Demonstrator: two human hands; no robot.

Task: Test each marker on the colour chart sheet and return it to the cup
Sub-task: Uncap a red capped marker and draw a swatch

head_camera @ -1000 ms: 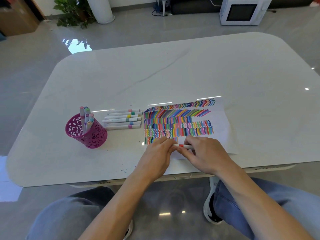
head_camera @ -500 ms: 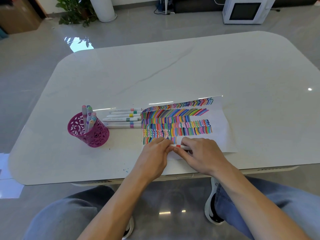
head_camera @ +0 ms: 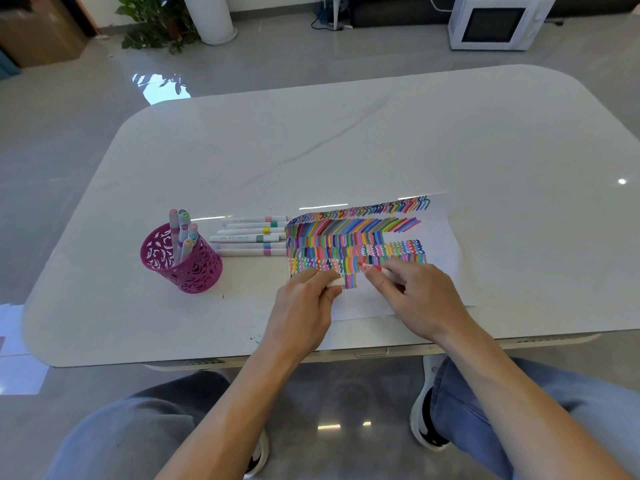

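Two hands work over the near edge of a glossy white desk (head_camera: 346,140) with rounded corners and a faint grey vein. The paper chart sheet (head_camera: 445,268) lies flat, crowded with rows of short strokes and zigzags in many colours.

The right hand (head_camera: 424,301) grips a slim white marker (head_camera: 379,270) with a red band, fingers curled round the barrel. Its long axis runs roughly left to right. The red tip points left, at the lowest rows of marks; contact with the paper cannot be confirmed.

The left hand (head_camera: 304,306), knuckles up, pinches a small white cap (head_camera: 336,282) between thumb and fingers. It sits over the sheet's lower left part, near the marker's tip but apart from it.

The magenta cup (head_camera: 194,271), round with lace-like cut-outs, stands left of the sheet and holds several upright pens (head_camera: 181,230). Six loose pens (head_camera: 249,239), white-barrelled, lie parallel between cup and sheet, coloured bands toward the sheet.
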